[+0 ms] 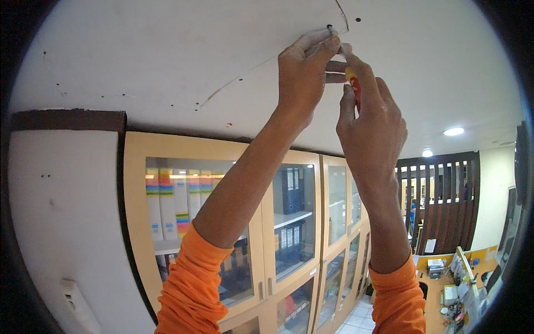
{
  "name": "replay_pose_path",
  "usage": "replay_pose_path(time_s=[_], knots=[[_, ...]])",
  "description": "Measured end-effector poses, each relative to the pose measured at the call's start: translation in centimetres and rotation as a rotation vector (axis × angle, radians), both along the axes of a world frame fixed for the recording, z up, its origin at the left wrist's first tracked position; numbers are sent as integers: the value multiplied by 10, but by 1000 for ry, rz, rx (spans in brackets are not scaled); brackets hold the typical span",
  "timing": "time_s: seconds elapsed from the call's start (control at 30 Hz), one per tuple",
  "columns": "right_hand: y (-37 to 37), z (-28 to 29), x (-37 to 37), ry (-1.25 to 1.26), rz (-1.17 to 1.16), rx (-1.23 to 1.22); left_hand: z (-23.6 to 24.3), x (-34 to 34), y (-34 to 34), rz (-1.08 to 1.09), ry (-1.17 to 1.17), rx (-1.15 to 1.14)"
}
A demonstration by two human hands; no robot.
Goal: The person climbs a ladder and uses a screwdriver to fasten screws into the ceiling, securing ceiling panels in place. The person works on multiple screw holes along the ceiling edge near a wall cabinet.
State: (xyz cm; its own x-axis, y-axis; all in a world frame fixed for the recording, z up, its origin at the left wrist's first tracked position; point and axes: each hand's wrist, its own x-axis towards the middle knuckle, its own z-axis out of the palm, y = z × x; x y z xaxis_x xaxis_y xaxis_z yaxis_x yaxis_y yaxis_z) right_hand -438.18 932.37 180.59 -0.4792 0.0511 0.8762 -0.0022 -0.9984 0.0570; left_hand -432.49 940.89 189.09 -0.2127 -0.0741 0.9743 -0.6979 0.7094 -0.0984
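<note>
Both my arms, in orange sleeves, reach up to the white ceiling (183,50). My right hand (374,119) is closed round a screwdriver (355,89) with a red and yellow handle, its shaft slanting up and left toward my left fingers. Against the ceiling, my left hand (306,72) pinches at a small dark spot (329,26); whatever its fingertips hold is too small and hidden to name. A cracked seam line (236,79) runs across the ceiling panel, with several dark dots along it. Another dark dot (358,20) lies just right of my fingers.
Beneath the ceiling stands a tall wooden cabinet (322,222) with glass doors and binders inside. A white wall column (61,211) is at left. Farther right are a dark slatted partition (445,200), a ceiling lamp (453,132) and a cluttered desk (428,289).
</note>
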Motion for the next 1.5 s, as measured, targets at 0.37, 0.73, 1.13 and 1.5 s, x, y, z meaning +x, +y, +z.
replay_pose_path(time_s=[0.37,0.73,1.13,1.5], knots=[[13,1,-25,311,664,-35,-7,3,-23,-240,-25,106],[14,-6,-35,432,1159,-58,-4,-7,-10,-319,103,177],[13,0,-28,516,1417,43,-5,-16,-14,-337,185,153],[22,-15,-38,445,1052,24,-4,-28,-5,-287,262,126]])
